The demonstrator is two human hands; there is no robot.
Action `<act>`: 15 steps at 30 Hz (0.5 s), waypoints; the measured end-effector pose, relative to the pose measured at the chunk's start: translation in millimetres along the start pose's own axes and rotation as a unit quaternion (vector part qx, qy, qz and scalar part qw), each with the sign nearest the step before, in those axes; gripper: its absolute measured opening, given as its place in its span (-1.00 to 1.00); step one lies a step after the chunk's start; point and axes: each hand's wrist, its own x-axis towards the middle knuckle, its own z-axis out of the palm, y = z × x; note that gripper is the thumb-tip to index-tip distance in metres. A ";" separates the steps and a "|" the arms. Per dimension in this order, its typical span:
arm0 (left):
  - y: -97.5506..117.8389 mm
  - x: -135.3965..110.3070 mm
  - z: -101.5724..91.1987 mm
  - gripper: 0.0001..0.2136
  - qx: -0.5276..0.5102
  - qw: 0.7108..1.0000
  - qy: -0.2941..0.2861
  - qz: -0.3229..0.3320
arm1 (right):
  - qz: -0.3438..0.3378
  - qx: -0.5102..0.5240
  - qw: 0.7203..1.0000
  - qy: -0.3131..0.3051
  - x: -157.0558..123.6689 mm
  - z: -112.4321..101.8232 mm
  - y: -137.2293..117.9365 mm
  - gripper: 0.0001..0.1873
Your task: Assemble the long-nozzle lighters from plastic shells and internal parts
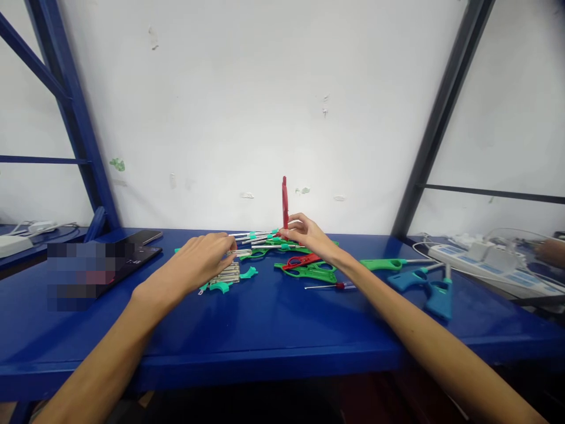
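Observation:
My right hand is closed round the lower end of a red plastic handle piece, which stands upright above a heap of green and red handle parts on the blue table. My left hand lies over a bundle of metal rods with teal ends. Its fingertips pinch one metal rod. More rods with teal tips lie behind the heap.
A small red-handled screwdriver lies near my right forearm. A green lighter-shaped tool and two teal ones lie to the right. A black tablet is at left, a white power strip at right. Blue shelf posts flank the table.

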 end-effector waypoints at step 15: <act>-9.9 -5.6 -26.9 -0.60 0.007 0.994 0.093 -0.050 | 0.156 -0.077 0.884 -0.433 -20.8 -27.1 -35.5 -0.55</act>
